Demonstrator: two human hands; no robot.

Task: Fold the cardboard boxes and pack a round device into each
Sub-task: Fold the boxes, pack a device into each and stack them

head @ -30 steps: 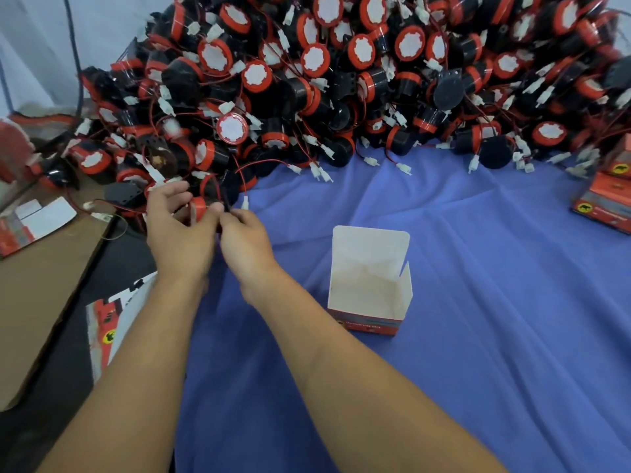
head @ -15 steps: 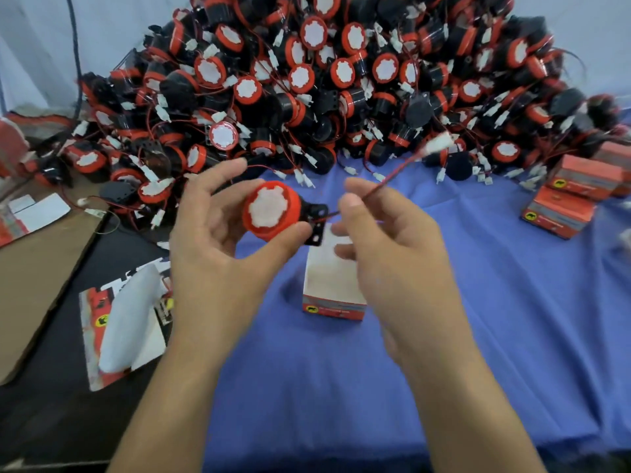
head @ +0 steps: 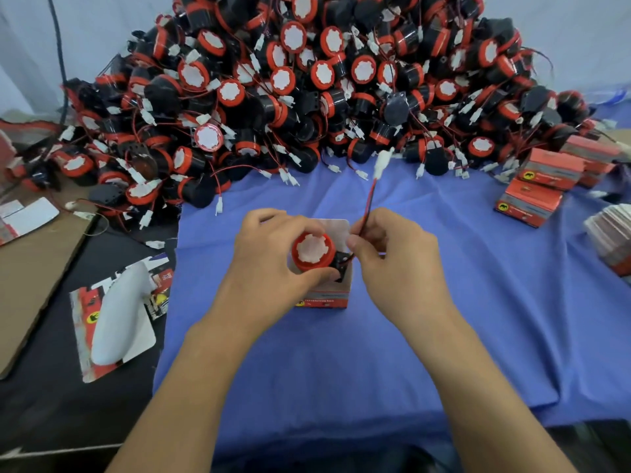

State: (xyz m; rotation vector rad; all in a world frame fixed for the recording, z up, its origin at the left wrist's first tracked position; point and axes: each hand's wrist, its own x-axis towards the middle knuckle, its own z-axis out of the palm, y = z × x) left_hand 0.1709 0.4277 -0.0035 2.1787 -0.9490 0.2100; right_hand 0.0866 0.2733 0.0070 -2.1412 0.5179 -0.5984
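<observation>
My left hand (head: 269, 264) grips a round device (head: 312, 250), red-rimmed with a white face, right at the mouth of an upright open cardboard box (head: 327, 297) on the blue cloth (head: 444, 319). The box is mostly hidden behind my hands; its white back flap shows above the device. My right hand (head: 396, 261) pinches the device's red-and-black wire (head: 369, 199), which runs up to a white connector (head: 382, 163).
A big heap of the same round devices (head: 307, 97) fills the back of the table. Packed red boxes (head: 543, 182) are stacked at the right. Flat unfolded boxes (head: 116, 315) lie at the left on a dark surface, beside brown cardboard (head: 30, 274).
Both hands took a device from the heap's left edge, lifted it, then lowered it onto the open box. The right hand now holds the wire upright.
</observation>
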